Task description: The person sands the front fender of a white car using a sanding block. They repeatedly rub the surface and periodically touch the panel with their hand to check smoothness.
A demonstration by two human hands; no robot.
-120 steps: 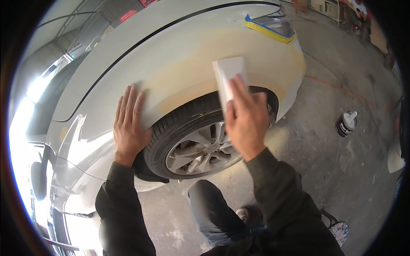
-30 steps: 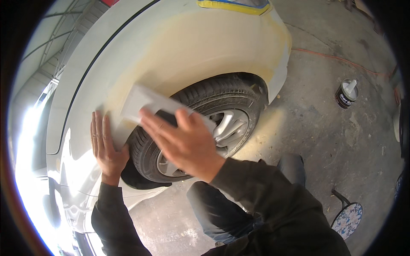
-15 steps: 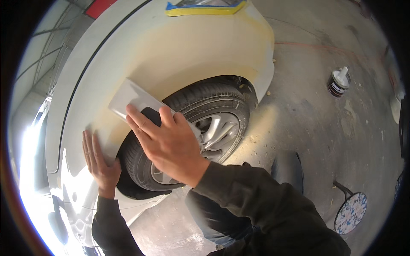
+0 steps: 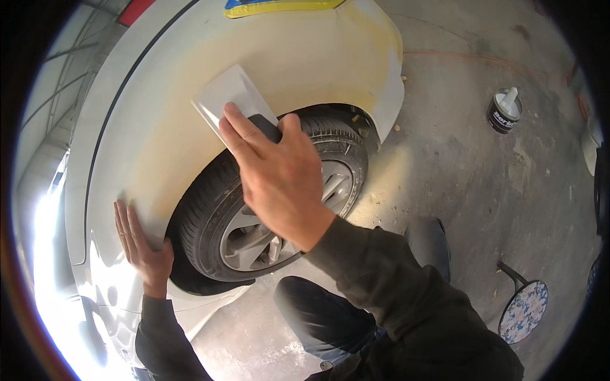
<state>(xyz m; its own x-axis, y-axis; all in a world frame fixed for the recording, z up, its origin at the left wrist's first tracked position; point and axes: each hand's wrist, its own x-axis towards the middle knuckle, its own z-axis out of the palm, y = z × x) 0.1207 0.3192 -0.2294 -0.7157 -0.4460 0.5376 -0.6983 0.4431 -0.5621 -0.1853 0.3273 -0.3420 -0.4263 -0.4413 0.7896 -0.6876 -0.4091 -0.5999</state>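
My right hand [image 4: 283, 181] is wrapped round the dark grip of a flat, light-coloured sanding block [image 4: 232, 89]. The block lies against the white car fender [image 4: 286, 54], just above the wheel arch; its underside is hidden. Yellowish patches show on the fender around the block and toward the front edge. On the lower left, my left hand [image 4: 147, 260] rests flat on the body panel beside the arch, fingers stretched out, holding nothing. Below the block sits the tyre [image 4: 198, 232] with its silver spoked wheel, partly covered by my right hand and forearm.
Yellow and blue masking tape [image 4: 286, 6] edges the headlight at the top. On the concrete floor to the right stands an open dark can [image 4: 504, 120] with something white sticking out. A round patterned stool seat [image 4: 524, 311] is at lower right. My knees are below the wheel.
My right hand has slid the sanding block up and to the right along the fender above the wheel arch. My left hand stays on the panel. The view has shifted slightly.
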